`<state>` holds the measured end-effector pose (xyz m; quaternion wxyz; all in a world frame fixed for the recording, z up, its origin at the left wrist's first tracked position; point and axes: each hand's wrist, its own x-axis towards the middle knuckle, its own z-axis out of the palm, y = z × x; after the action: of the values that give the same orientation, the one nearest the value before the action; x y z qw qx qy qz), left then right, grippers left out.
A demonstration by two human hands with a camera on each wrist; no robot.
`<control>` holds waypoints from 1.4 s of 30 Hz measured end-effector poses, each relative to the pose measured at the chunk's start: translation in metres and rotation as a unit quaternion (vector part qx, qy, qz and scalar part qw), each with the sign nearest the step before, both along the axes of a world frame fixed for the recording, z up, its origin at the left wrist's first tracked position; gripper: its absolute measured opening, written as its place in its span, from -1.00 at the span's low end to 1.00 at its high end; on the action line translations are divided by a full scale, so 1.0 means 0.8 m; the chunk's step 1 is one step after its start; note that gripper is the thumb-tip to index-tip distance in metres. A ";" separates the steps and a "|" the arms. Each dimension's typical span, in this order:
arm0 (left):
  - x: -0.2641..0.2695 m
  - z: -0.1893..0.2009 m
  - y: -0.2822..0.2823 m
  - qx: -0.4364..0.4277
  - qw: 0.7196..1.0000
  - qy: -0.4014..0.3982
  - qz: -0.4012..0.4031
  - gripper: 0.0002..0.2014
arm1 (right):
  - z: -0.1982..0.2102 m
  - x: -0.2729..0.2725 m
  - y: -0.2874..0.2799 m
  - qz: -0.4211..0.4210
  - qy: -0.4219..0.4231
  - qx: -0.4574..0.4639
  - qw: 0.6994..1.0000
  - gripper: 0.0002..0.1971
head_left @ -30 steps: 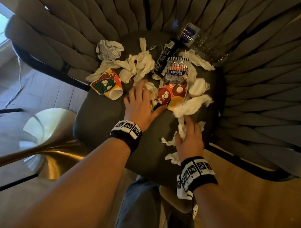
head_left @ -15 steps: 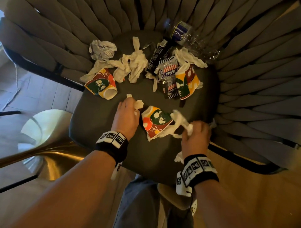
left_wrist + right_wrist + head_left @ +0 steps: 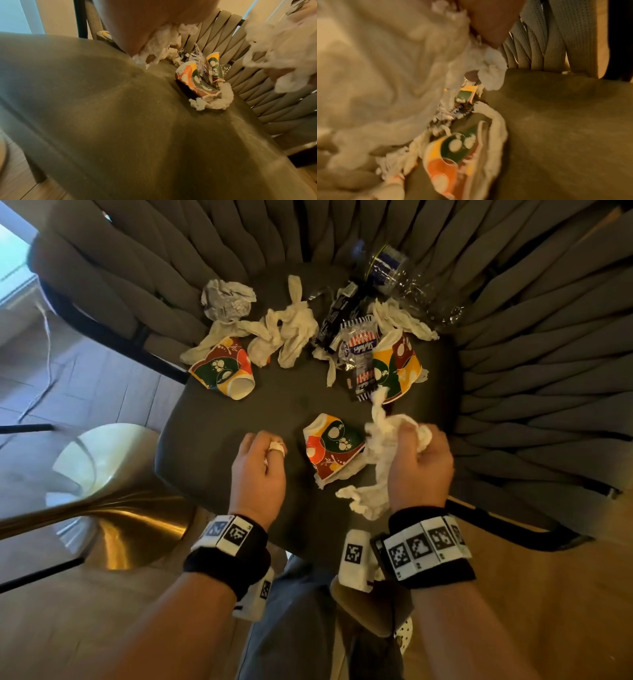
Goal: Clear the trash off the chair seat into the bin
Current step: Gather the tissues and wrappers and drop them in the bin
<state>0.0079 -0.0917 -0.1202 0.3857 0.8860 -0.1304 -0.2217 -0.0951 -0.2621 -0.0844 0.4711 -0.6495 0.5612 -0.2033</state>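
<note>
The dark chair seat [image 3: 212, 446] carries scattered trash. My left hand [image 3: 262, 460] is curled round a small wad of white tissue [image 3: 276, 446], which shows under the palm in the left wrist view [image 3: 163, 44]. My right hand [image 3: 416, 460] grips a bunch of crumpled white tissues [image 3: 387, 429] with strands hanging down. Between the hands lies a crushed colourful paper cup [image 3: 332, 448] on its side, also seen from the left wrist [image 3: 193, 82] and the right wrist [image 3: 452, 159]. No bin is in view.
Further back on the seat lie two more printed cups [image 3: 222, 368] [image 3: 395, 364], twisted tissues [image 3: 291, 333], a crumpled paper ball [image 3: 226, 299], snack wrappers [image 3: 358, 350] and a crushed clear bottle [image 3: 394, 272]. The woven chair back [image 3: 531, 337] wraps round. A gold table base [image 3: 102, 508] stands at the left.
Both hands have pulled back toward the front of the seat, each closing on tissue. The right hand has gathered more tissue and lifted it. The crushed cup lies uncovered between them.
</note>
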 end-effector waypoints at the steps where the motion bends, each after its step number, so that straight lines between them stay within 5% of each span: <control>1: -0.005 0.002 0.002 0.000 1.000 0.003 0.003 -0.84 | -0.009 -0.003 0.004 0.043 0.052 0.003 0.998 -0.80; 4: -0.017 0.002 0.006 0.004 1.000 0.013 0.011 -0.84 | -0.046 -0.015 0.019 0.216 0.242 0.017 0.946 -0.48; 9: -0.033 -0.003 0.016 0.015 0.999 0.027 0.012 -0.85 | -0.069 -0.034 0.040 0.303 0.250 -0.074 0.916 -0.47; 14: -0.043 0.004 0.029 0.022 0.998 0.049 0.020 -0.84 | -0.051 -0.034 0.025 0.188 0.217 -0.034 0.957 -0.70; 19: -0.066 0.022 0.037 0.006 0.993 0.110 0.033 -0.82 | -0.004 -0.054 0.018 0.012 0.030 0.057 0.998 -0.80; 23: -0.108 0.047 0.043 -0.001 0.989 0.149 0.005 -0.79 | 0.027 -0.095 0.032 0.052 -0.012 0.073 0.996 -0.84; 30: -0.242 0.057 0.047 0.013 0.975 0.221 -0.036 -0.63 | 0.056 -0.234 0.066 0.187 0.062 0.122 0.973 -0.89; 32: -0.284 0.048 0.047 0.045 0.967 0.243 -0.057 -0.55 | 0.037 -0.276 0.073 0.211 0.102 0.119 0.965 -0.90; 37: -0.359 -0.030 0.047 0.060 0.957 0.283 -0.032 -0.69 | -0.068 -0.347 0.088 0.260 0.261 0.108 0.923 -0.81; 42: -0.404 -0.146 0.044 0.068 0.965 0.255 -0.008 -0.79 | -0.194 -0.367 0.109 0.335 0.291 0.043 0.895 -0.67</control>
<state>-0.3151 -0.0566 -0.2366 0.3435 0.8231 -0.0200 -0.4517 -0.3885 -0.1752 -0.2394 0.3544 -0.8084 0.4305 0.1886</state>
